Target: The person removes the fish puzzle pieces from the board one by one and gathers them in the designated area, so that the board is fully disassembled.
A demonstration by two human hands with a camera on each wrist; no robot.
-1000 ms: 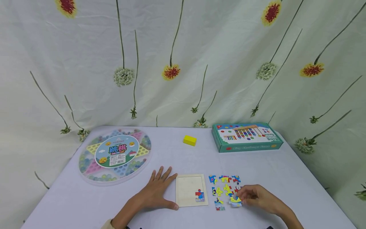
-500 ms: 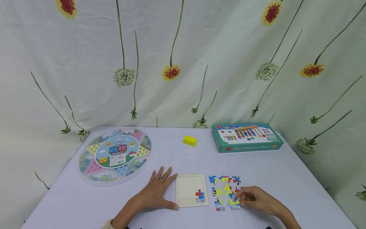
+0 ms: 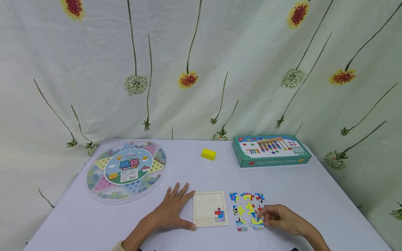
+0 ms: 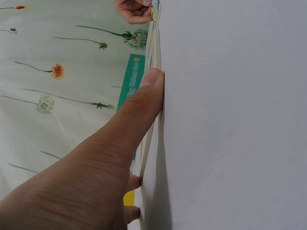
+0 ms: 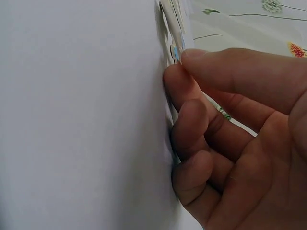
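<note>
In the head view my left hand [image 3: 172, 211] lies spread at the left side of a wooden puzzle tray [image 3: 195, 209]; thumb and index finger touch its edge. One red-and-blue puzzle piece [image 3: 219, 215] sits in the tray's lower right corner. To the right, my right hand [image 3: 281, 218] has curled fingers and pinches the edge of a yellow-and-blue puzzle piece [image 3: 257, 226] low over the table. The right wrist view shows thumb and index finger [image 5: 180, 79] meeting at a thin edge, the piece mostly hidden. Several loose puzzle pieces [image 3: 240, 210] lie between tray and right hand.
A round Chinese checkers set [image 3: 128, 166] lies at the back left of the white-covered table [image 3: 188, 174]. Behind the tray stands a small yellow block [image 3: 208, 154]. A green game box [image 3: 271, 150] is at the back right, before a flowered curtain [image 3: 201, 104].
A second ago the yellow-and-blue puzzle piece was tilted in my right hand; it now lies flatter among the other pieces, the hand slightly lower. My left hand and the tray have stayed put.
</note>
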